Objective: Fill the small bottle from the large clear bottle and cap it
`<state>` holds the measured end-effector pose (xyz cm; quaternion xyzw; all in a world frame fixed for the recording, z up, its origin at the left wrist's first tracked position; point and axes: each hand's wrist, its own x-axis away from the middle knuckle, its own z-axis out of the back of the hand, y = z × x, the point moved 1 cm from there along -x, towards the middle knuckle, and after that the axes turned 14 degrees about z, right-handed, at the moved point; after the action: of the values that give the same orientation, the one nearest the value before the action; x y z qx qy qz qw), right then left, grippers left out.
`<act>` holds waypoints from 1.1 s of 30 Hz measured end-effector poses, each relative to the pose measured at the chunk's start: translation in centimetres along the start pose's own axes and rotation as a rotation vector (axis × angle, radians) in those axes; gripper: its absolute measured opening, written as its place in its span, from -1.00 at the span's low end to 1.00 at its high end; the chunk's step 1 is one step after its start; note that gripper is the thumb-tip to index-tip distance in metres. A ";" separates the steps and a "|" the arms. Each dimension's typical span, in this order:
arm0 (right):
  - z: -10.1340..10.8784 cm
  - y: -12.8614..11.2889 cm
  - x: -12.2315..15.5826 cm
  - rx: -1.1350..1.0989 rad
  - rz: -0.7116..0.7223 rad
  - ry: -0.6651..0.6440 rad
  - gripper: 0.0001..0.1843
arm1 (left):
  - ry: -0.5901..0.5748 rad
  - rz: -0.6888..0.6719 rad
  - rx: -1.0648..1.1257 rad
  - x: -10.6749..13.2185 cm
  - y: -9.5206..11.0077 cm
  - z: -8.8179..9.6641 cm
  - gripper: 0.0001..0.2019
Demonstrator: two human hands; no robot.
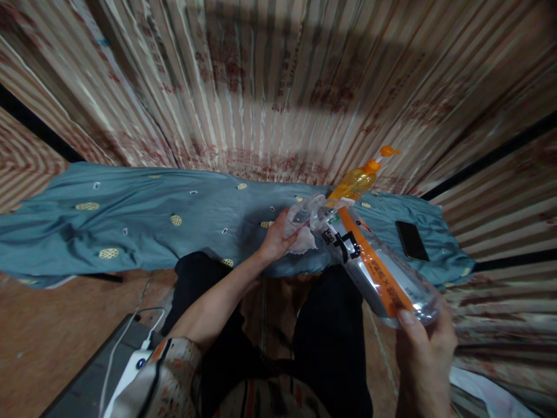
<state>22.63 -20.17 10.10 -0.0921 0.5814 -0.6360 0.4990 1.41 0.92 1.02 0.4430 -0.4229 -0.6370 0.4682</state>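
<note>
My right hand [429,342] is closed around the base end of a large clear plastic bottle [369,258] with an orange and silver label. The bottle is tilted, its narrower end pointing up and left. That end meets a clear plastic piece [300,213], perhaps a small cup, gripped by my left hand [278,238]; glare hides its exact shape. Under it, something white and crumpled [304,241], like tissue, shows beside my left fingers. Just behind the clear bottle is a yellow-orange pump bottle [354,183] with an orange pump head, partly covered by it.
A blue patterned cloth [143,215] covers the long narrow surface before me. A dark phone [411,240] lies at its right. Pleated curtains [261,87] hang close behind. At lower left, a white power bank [133,374] with a cable sits on a dark surface.
</note>
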 end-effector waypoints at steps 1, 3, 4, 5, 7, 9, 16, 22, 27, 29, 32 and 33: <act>-0.1 0.0 0.0 -0.010 -0.006 0.005 -0.19 | 0.003 0.004 0.001 0.0 0.0 0.0 -0.40; -0.2 0.0 0.0 -0.039 -0.018 0.016 -0.18 | 0.004 0.009 -0.006 0.0 0.0 0.0 -0.39; -0.2 0.0 0.0 -0.043 -0.024 0.016 -0.17 | 0.001 0.010 -0.011 0.0 0.0 0.0 -0.39; -0.1 0.1 0.0 -0.039 -0.026 0.015 -0.16 | -0.003 0.011 -0.014 0.0 0.0 0.0 -0.38; 0.0 0.1 0.0 -0.020 -0.017 0.022 -0.17 | -0.009 0.012 -0.017 0.0 0.0 0.0 -0.38; 0.1 0.2 -0.1 0.002 -0.005 0.012 -0.18 | -0.010 0.021 -0.012 0.0 0.0 0.0 -0.38; 0.0 -0.1 0.0 0.006 0.005 0.006 -0.20 | -0.010 0.030 -0.006 0.0 -0.3 -0.1 -0.39; 0.0 -0.2 0.0 0.005 0.002 -0.005 -0.19 | -0.025 0.021 0.019 0.1 -0.2 -0.1 -0.41; -0.1 0.0 -0.1 -0.011 0.001 0.008 -0.21 | -0.021 0.026 0.014 0.0 -0.2 -0.1 -0.40; -0.1 0.0 -0.1 -0.007 0.001 0.010 -0.21 | -0.017 0.032 0.001 0.0 -0.2 -0.1 -0.39; -0.1 -0.1 -0.2 -0.011 -0.004 0.011 -0.21 | -0.017 0.043 -0.001 0.0 -0.1 -0.1 -0.38; -0.1 -0.1 -0.2 -0.010 -0.008 0.015 -0.21 | -0.018 0.047 0.001 0.0 0.0 -0.1 -0.38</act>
<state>22.56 -19.95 10.28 -0.0919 0.5879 -0.6359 0.4916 1.46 0.89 0.96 0.4275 -0.4375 -0.6297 0.4789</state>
